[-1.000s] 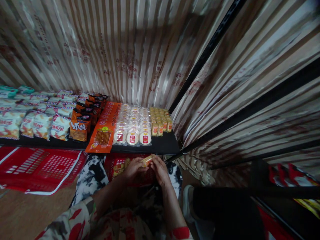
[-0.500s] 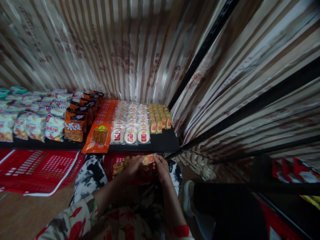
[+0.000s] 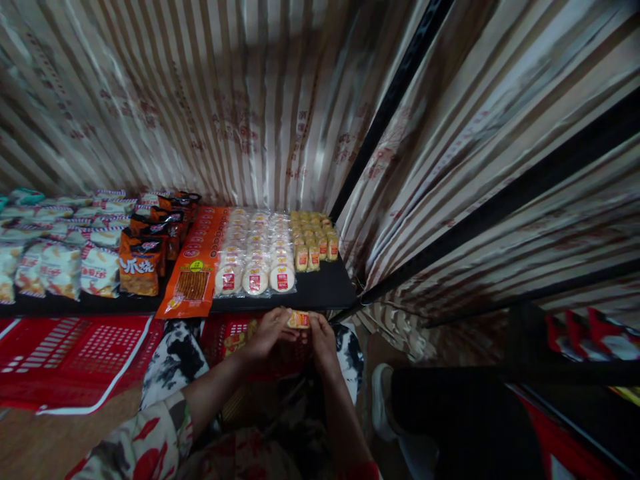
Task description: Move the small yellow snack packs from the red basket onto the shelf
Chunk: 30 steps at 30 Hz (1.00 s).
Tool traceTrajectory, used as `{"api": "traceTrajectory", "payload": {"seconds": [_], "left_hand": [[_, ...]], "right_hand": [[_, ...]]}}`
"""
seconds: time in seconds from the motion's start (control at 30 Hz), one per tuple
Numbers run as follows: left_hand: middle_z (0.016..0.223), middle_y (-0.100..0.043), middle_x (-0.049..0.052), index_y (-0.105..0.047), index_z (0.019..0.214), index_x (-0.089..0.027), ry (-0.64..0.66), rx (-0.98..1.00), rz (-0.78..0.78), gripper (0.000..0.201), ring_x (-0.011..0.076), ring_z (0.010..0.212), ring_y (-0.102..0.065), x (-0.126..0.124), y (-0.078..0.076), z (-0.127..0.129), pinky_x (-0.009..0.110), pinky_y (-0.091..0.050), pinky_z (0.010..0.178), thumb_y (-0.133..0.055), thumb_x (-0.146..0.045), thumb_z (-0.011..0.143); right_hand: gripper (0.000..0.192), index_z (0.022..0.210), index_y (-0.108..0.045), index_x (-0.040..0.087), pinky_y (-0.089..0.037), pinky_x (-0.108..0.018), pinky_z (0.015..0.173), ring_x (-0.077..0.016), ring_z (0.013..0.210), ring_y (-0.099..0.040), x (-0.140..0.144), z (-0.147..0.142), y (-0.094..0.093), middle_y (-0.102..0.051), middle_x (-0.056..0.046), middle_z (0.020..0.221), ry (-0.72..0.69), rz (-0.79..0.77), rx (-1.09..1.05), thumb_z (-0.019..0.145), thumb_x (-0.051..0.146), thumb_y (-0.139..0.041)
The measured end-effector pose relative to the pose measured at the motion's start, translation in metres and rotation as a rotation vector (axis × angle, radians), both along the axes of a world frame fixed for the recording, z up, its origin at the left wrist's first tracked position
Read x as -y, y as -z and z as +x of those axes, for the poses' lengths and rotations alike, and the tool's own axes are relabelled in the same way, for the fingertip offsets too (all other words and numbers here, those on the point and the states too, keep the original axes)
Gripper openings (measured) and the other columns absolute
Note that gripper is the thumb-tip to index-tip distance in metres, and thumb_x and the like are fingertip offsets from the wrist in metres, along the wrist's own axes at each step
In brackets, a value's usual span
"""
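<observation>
Between my two hands is a small yellow snack packet with an orange label, just in front of the shelf edge. My left hand pinches its left end, and my right hand grips the right end. Below them, a red basket holds several similar yellow packets, partly hidden by my left hand and forearm. On the black shelf beyond, rows of like yellow packets stand at the right end, beside clear-wrapped round white crackers.
Left along the shelf lie a flat orange snack bag, orange-brown bags and white snack bags. A red basket with a white handle is below left. Black metal bars cross at right. Another person's shoe is close on the right.
The small packet has turned slightly in my fingers so its label lies more level. The view has shifted a little, with the shelf lower and further left.
</observation>
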<state>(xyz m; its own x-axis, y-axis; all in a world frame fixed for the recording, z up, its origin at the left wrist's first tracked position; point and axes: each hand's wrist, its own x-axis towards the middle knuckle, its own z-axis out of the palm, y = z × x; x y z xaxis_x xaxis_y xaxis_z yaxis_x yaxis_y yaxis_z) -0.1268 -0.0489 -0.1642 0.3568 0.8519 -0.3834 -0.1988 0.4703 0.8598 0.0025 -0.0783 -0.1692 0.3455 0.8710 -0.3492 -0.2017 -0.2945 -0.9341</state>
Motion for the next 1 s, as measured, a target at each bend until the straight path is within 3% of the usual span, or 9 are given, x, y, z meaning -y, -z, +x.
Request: {"api": "traceTrajectory", "payload": {"seconds": [0.27,0.47,0.57,0.73,0.9,1.0], "left_hand": [[0.076,-0.065,0.004,-0.054,0.083,-0.015,0.055,-0.061,0.104,0.047,0.0139,0.065,-0.064,-0.013,-0.017,0.013,0.026,-0.051,0.063,-0.070,-0.053,0.064],[0.064,-0.058,-0.001,-0.054,0.079,-0.016,0.053,-0.242,0.203,0.030,0.0127,0.058,-0.059,-0.027,-0.021,0.022,0.025,-0.049,0.057,-0.064,-0.043,0.071],[0.061,-0.056,-0.003,-0.053,0.076,-0.017,0.085,-0.347,0.263,0.022,0.0117,0.055,-0.057,-0.034,-0.017,0.027,0.023,-0.046,0.054,-0.059,-0.039,0.074],[0.057,-0.054,-0.004,-0.052,0.069,-0.019,0.116,-0.562,0.420,0.017,0.0114,0.055,-0.054,-0.044,-0.020,0.035,0.022,-0.040,0.055,-0.053,-0.034,0.077],[0.056,-0.049,-0.004,-0.049,0.063,-0.019,0.132,-0.705,0.501,0.022,0.0112,0.055,-0.049,-0.052,-0.036,0.042,0.022,-0.033,0.053,-0.052,-0.034,0.078],[0.057,-0.048,-0.004,-0.051,0.064,-0.019,0.127,-0.715,0.531,0.022,0.0111,0.056,-0.047,-0.056,-0.038,0.048,0.022,-0.032,0.054,-0.052,-0.035,0.079]], "right_hand": [[0.036,0.080,-0.056,0.022,-0.044,-0.027,0.051,-0.0150,0.050,-0.053,-0.004,0.009,0.003,-0.058,0.004,0.054,0.000,-0.012,0.134,0.078,0.057,-0.047],[0.039,0.093,-0.064,0.018,-0.044,-0.040,0.085,-0.0242,0.091,-0.059,-0.007,0.016,0.006,-0.067,-0.010,0.094,0.051,0.202,0.825,0.084,0.048,-0.040],[0.037,0.102,-0.064,0.016,-0.042,-0.042,0.091,-0.0241,0.099,-0.057,-0.009,0.019,0.010,-0.066,-0.013,0.102,0.036,0.344,0.989,0.088,0.040,-0.040],[0.037,0.114,-0.060,0.015,-0.044,-0.040,0.092,-0.0218,0.104,-0.057,-0.011,0.021,0.013,-0.064,-0.014,0.111,-0.037,0.458,1.004,0.090,0.034,-0.039],[0.047,0.122,-0.054,0.014,-0.043,-0.043,0.097,-0.0240,0.111,-0.053,-0.014,0.027,0.013,-0.059,-0.015,0.120,-0.087,0.431,0.957,0.085,0.042,-0.051],[0.045,0.121,-0.055,0.015,-0.045,-0.042,0.095,-0.0238,0.108,-0.056,-0.018,0.031,0.011,-0.061,-0.015,0.117,-0.075,0.398,0.931,0.086,0.041,-0.049]]}}
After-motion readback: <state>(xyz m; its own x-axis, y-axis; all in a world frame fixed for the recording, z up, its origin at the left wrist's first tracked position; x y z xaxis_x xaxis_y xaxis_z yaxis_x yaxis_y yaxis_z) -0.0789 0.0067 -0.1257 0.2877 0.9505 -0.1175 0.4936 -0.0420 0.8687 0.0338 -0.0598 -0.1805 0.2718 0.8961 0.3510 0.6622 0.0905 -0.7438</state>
